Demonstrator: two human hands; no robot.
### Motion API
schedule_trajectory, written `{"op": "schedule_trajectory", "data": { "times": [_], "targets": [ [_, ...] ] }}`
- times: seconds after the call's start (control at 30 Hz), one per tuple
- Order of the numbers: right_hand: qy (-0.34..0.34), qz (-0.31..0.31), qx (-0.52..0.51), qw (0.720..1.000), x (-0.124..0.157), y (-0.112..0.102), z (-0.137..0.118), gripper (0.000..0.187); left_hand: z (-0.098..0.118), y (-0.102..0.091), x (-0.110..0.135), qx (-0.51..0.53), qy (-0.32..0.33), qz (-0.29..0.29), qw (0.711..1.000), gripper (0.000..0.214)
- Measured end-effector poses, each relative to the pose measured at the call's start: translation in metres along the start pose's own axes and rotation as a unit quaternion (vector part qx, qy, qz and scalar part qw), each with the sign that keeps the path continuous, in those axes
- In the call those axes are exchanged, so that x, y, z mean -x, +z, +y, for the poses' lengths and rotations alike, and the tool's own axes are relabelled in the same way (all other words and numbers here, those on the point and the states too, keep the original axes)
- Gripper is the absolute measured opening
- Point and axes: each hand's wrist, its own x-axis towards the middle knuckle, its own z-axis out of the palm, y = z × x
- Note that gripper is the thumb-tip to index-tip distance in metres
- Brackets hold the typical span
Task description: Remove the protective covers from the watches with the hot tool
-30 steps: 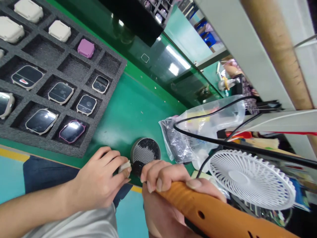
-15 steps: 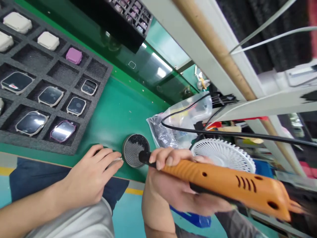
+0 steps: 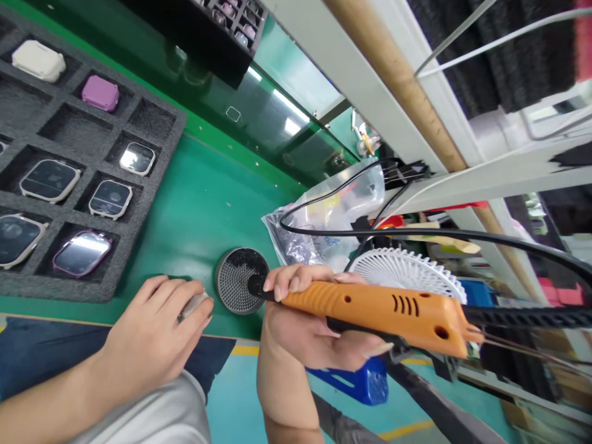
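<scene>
Now, on my remote feed, the right hand [image 3: 308, 327], wrapped around the orange tool [image 3: 379, 313], has swung its dark tip [image 3: 258, 285] over the round dish [image 3: 230, 285], away from the pale piece [image 3: 193, 304] pinched just beside by the left hand [image 3: 160, 320], apparently pausing work on it.

left hand [image 3: 160, 317]: back up, fingers bent, pinching
left forearm [image 3: 50, 394]: slants down-left from it
right hand [image 3: 305, 336]: near the left one, fingers curled, solid grip
right forearm [image 3: 284, 388]: pretty much straight below it
</scene>
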Motion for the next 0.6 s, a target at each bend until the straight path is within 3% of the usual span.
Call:
{"op": "schedule_trajectory", "data": {
  "times": [0.27,0.6],
  "targets": [
    [0.002,0.001,0.009,1.0,-0.0004,0.0006,-0.0003,0.05,0.0049,-0.0027,-0.0071,-0.023,-0.046,0.006,0.999,0.02],
    [-0.006,-0.009,-0.004,1.0,-0.0004,0.0033,0.0045,0.046,0.0019,0.0013,-0.0025,-0.013,-0.035,0.021,0.999,0.02]
  ]
}}
